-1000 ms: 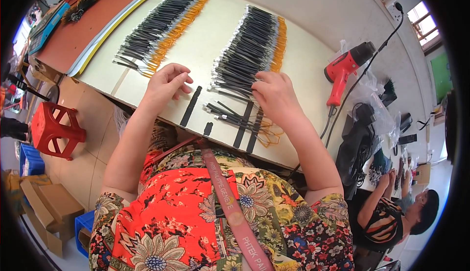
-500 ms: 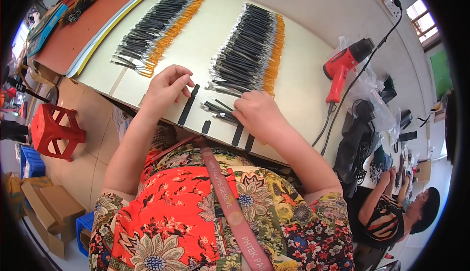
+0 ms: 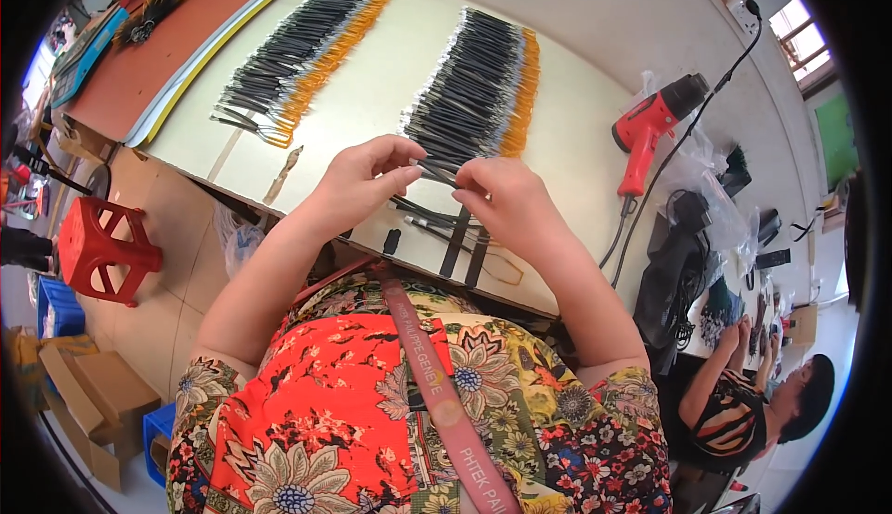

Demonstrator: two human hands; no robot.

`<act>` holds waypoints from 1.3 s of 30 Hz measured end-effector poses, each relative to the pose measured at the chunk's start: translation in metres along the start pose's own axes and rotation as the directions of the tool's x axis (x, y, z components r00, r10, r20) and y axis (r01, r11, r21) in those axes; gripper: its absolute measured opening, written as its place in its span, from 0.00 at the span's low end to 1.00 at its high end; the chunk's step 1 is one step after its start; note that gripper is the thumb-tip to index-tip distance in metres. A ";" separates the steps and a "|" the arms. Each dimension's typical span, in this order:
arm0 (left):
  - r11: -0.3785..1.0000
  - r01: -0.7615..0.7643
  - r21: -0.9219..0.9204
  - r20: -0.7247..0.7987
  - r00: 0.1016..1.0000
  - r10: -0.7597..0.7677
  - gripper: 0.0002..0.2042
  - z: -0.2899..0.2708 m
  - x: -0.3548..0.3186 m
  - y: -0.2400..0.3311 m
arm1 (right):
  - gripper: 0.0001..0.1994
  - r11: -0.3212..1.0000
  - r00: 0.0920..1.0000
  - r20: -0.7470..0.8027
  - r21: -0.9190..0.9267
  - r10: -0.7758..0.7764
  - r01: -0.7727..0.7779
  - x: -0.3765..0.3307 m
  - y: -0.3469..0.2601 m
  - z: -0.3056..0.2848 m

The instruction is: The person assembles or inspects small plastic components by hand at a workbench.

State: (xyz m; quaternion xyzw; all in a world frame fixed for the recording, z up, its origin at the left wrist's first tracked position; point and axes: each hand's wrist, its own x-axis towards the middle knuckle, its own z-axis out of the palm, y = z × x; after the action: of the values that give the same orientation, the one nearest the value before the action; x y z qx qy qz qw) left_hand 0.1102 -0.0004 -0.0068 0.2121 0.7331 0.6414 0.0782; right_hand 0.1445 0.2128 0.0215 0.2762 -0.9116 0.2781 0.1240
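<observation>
A short black cable (image 3: 437, 174) is stretched between my two hands, just in front of the right-hand row of cables. My left hand (image 3: 367, 184) closes thumb and forefinger around its left end, though the tips partly hide the grip. My right hand (image 3: 511, 200) pinches the other end, fingers curled. Below them a few loose black cables (image 3: 429, 228) with pale tips lie near the table's front edge, one trailing an orange loop (image 3: 509, 270). Black strips (image 3: 455, 249) on the tabletop run toward that edge.
Two rows of black cables with orange loops, a left row (image 3: 302, 54) and a right row (image 3: 474, 77), cover the pale table (image 3: 585, 142). A red heat gun (image 3: 650, 128) stands at the right. A red stool (image 3: 110, 249) is on the floor; a co-worker (image 3: 743, 412) sits far right.
My left hand has moved right, toward my right hand, and now meets the cable's end. My right hand has shifted slightly right, lifting a cable from the loose ones.
</observation>
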 end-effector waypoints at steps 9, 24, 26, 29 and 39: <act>0.998 0.050 -0.048 -0.062 0.997 -0.053 0.05 -0.008 0.005 0.004 | 0.04 0.997 0.998 -0.021 -0.057 -0.059 0.058 -0.001 0.010 -0.004; 0.986 0.163 -0.038 -0.089 0.982 -0.166 0.12 -0.017 0.003 0.004 | 0.04 0.990 0.991 -0.054 -0.088 -0.119 0.113 0.003 0.004 -0.003; 0.985 0.165 -0.048 -0.090 0.981 -0.169 0.12 -0.018 0.002 0.004 | 0.04 0.988 0.991 -0.049 -0.097 -0.123 0.118 0.004 0.004 -0.003; 0.983 0.165 -0.077 -0.094 0.981 -0.171 0.15 -0.018 0.002 0.003 | 0.04 0.986 0.991 -0.044 -0.112 -0.128 0.123 0.005 0.005 -0.002; 0.978 0.209 0.002 -0.150 0.967 -0.207 0.12 -0.025 0.002 -0.005 | 0.05 0.957 0.978 -0.045 -0.218 -0.205 0.190 0.007 0.013 0.009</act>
State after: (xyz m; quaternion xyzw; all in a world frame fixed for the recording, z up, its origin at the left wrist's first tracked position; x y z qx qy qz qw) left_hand 0.0977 -0.0222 -0.0071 0.0862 0.7607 0.6373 0.0883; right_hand 0.1306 0.2137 0.0111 0.3416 -0.8993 0.1742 0.2105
